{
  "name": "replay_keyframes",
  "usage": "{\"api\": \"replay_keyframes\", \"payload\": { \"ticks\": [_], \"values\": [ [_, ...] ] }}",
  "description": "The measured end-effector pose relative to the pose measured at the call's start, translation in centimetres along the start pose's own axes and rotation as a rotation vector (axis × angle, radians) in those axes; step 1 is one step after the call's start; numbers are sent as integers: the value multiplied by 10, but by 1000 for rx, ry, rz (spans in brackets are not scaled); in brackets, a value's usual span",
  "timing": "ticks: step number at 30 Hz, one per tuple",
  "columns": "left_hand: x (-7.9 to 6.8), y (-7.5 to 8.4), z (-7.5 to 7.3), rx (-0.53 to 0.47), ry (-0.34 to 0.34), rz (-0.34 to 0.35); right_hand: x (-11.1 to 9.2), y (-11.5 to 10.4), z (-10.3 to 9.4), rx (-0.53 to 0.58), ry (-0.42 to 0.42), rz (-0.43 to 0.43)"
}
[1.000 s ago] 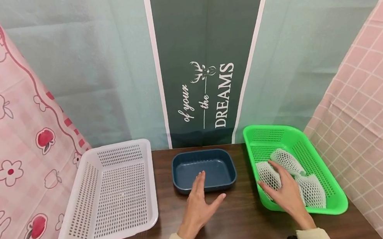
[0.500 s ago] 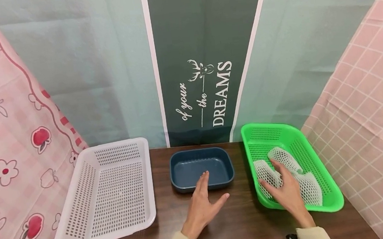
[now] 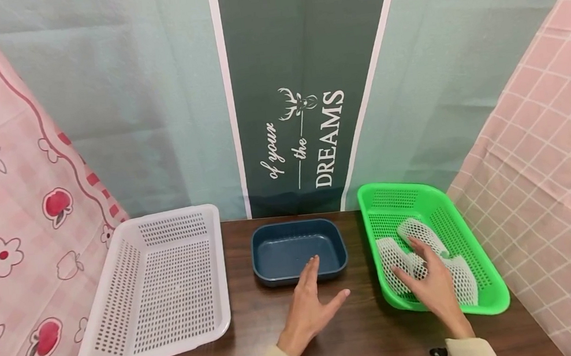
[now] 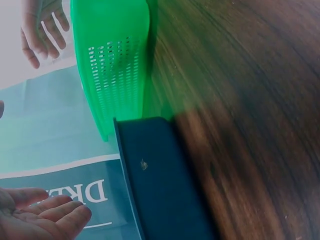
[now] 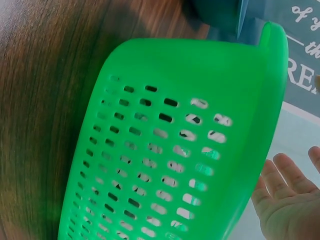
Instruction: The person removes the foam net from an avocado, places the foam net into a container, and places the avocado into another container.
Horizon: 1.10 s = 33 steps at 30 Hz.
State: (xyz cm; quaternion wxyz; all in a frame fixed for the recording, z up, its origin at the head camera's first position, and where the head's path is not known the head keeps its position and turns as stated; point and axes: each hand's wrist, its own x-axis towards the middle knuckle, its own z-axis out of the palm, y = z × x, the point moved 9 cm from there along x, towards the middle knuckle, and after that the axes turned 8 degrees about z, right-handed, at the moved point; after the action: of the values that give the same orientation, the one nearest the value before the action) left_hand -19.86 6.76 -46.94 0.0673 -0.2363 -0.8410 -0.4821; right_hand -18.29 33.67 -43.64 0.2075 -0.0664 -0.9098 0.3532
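1. The right grip (image 3: 435, 290) hangs wide, thumb well apart from the fingers, with the wrist crossing above the near rim of the green basket (image 3: 449, 219).
2. At least 3 white nets (image 3: 464, 284) lie in that basket, under and around the right grip: 1 to its left, 1 toward the far side, 1 to its right. I cannot tell whether the fingertips touch them.
3. The left grip (image 3: 307, 312) is wide too, fingers straight and thumb out, at the near edge of the blue tub (image 3: 293, 252); the left wrist view shows a gap between them.
4. For sideways room, a strip of brown surface (image 3: 364, 332) parts the tub from the green basket; another parts it from the white basket (image 3: 177, 294) on the left.
5. A grey-green cloth (image 3: 172, 97) bounds the far edge; pink cloths (image 3: 554, 202) flank both sides.
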Motion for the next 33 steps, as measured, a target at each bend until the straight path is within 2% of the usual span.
{"api": "replay_keyframes", "payload": {
  "ticks": [7,16,26,33],
  "values": [
    [-1,-1,9,-27,-22,-11,0,8,-5,5,8,18],
    [-2,3,24,-69,-48,-31,-2,18,-10,23,-25,75],
    [1,17,37,-126,-50,-19,-1,25,-22,-35,38,86],
    [2,22,45,-109,-29,10,-2,30,-32,-37,88,84]
  ]
}}
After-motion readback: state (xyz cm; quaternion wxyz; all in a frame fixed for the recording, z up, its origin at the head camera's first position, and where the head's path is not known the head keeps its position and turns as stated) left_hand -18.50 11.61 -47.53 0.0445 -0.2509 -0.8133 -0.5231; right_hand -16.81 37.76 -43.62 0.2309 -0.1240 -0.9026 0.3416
